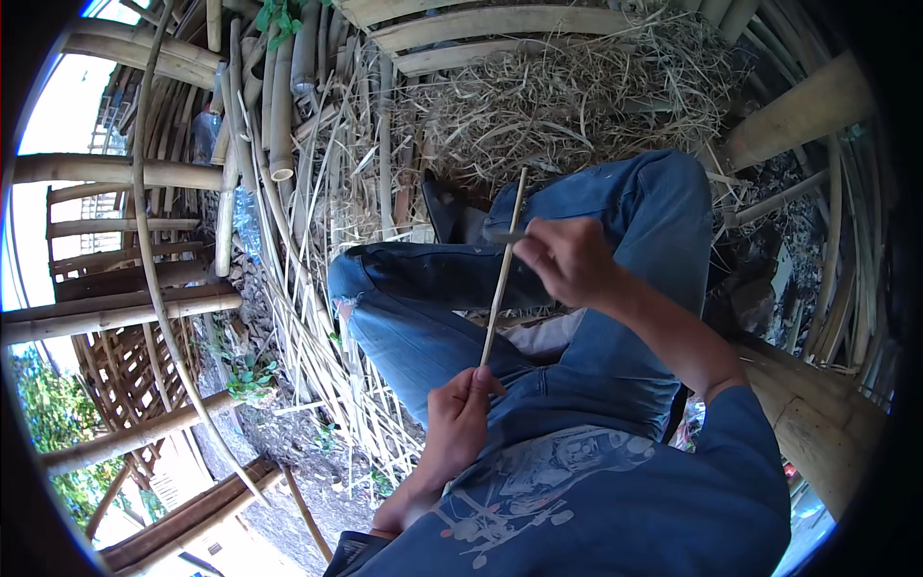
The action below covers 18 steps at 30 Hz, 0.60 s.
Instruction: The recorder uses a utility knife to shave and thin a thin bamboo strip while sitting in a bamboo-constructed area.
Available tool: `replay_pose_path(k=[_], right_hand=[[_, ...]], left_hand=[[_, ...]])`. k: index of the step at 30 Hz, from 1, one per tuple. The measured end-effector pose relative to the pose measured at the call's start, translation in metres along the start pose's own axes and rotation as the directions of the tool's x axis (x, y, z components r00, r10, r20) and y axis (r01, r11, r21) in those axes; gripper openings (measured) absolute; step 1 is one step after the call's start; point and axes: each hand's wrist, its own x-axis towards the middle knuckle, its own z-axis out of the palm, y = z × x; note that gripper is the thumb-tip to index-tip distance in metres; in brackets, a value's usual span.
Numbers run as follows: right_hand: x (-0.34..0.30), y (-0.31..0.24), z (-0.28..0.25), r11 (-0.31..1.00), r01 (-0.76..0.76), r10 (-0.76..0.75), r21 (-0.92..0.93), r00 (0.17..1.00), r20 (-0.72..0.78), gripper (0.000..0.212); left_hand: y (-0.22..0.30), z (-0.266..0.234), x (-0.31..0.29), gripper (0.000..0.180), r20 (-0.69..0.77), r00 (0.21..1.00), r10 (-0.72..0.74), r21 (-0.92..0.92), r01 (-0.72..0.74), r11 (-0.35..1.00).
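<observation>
A thin, pale bamboo strip (500,288) slants upward over my lap. Its lower end is pinched in my left hand (458,412), between thumb and fingers, close to my waist. My right hand (574,262) is closed around a knife, whose handle is hidden in the fist. The short dark blade (504,237) points left and crosses the strip in its upper part; I cannot tell whether it is cutting into it. Under the strip are my bent legs in blue jeans (418,332).
A heap of curly bamboo shavings (567,106) lies beyond my knees. Long split strips (317,327) are piled on the left, near bamboo poles (279,115) and a railing (125,173). Thick bamboo poles (808,111) stand at the right. Slats (500,24) run along the top.
</observation>
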Motion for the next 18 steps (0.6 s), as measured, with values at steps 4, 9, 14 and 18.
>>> replay_pose_path(k=[4,9,14,18], right_hand=[[-0.009,-0.017,0.010,0.975,0.198,-0.205,0.100,0.977,0.066,0.039],[0.001,-0.007,0.001,0.996,0.009,-0.011,0.092,1.000,0.024,0.039],[-0.004,-0.012,0.008,0.980,0.175,-0.176,0.096,0.984,0.009,0.041],[0.006,0.003,-0.007,0.969,-0.159,0.156,0.192,0.987,0.028,0.043]], left_hand=[[0.004,0.000,0.003,0.040,-0.041,0.999,-0.033,0.011,0.034,0.999],[0.007,-0.002,-0.002,0.040,-0.032,0.999,0.014,0.018,-0.014,1.000],[0.006,-0.001,-0.002,0.040,-0.045,0.999,0.018,0.036,-0.017,0.999],[0.008,-0.001,-0.005,0.040,-0.032,0.999,0.041,0.049,-0.040,0.998]])
